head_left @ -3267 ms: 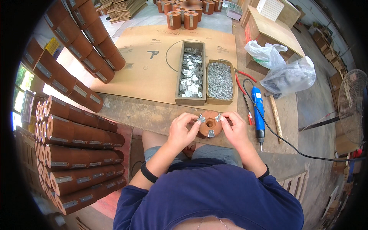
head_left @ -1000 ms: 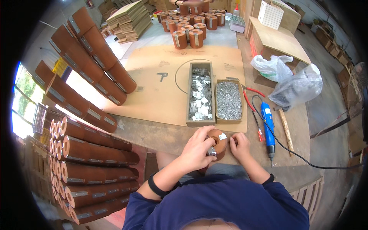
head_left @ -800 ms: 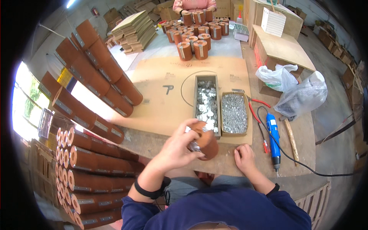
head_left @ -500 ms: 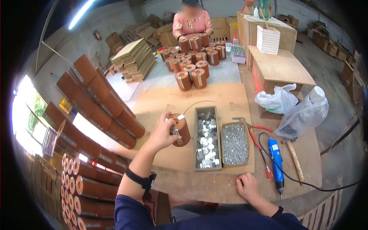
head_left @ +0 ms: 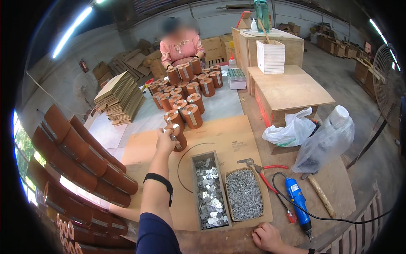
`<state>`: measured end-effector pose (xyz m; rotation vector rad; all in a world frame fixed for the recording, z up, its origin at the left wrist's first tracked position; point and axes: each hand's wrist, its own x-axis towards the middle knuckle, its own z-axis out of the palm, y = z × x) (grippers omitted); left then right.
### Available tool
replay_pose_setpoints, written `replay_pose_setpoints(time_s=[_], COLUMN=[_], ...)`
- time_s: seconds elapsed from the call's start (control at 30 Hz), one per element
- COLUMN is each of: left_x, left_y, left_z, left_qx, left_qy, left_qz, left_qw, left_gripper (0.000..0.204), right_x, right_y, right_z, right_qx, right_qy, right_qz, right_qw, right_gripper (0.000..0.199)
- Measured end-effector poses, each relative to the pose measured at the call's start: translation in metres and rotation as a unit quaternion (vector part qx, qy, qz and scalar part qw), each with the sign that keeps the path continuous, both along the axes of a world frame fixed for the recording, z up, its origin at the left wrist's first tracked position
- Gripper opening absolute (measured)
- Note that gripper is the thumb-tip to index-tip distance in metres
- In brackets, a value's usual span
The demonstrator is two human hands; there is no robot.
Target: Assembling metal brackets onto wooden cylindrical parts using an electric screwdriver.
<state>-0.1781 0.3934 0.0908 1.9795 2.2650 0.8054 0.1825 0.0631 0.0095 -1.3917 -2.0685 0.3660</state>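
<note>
At the far end of my outstretched arm, my left hand [head_left: 166, 142] grips a brown cylinder [head_left: 182, 143] by its side and top rim. This cylinder stands on the cardboard sheet [head_left: 224, 135], just in front of a group of similar brown cylinders [head_left: 192, 117] with metal strips down their sides. My right hand [head_left: 267, 237] rests on the table's near edge with its fingers curled and nothing visible in them. Between my hands are a long tray [head_left: 193, 182] of small flat metal pieces and a box [head_left: 262, 203] full of screws.
Right of the screws lie red-handled pliers [head_left: 270, 167], a blue electric screwdriver [head_left: 298, 203] with a cord, and a hammer [head_left: 321, 197]. Brown cylinders are stacked at the left [head_left: 80, 156]. Across the table a person [head_left: 182, 48] touches several cylinders. Wooden boards [head_left: 120, 97] are piled nearby.
My left hand has carried the cylinder away from me to the front of the group. My right hand stays at the table edge. The view has shifted.
</note>
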Motion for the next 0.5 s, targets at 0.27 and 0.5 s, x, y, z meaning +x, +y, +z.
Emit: replay_pose_setpoints(time_s=[0.27,0.5], left_x=[0.016,0.015], left_y=[0.036,0.022], left_z=[-0.029,-0.022], left_qx=[-0.022,0.030], left_qy=[-0.023,-0.069], left_qz=[0.031,0.154], left_qw=[0.999,0.985], left_gripper=[0.036,0.056], right_x=[-0.001,0.001], right_y=[0.003,0.006], right_z=[0.002,0.006], right_qx=[-0.021,-0.038], right_qy=[0.012,0.034], right_qz=[0.000,0.007], right_qw=[1.000,0.999], right_gripper=[0.010,0.011])
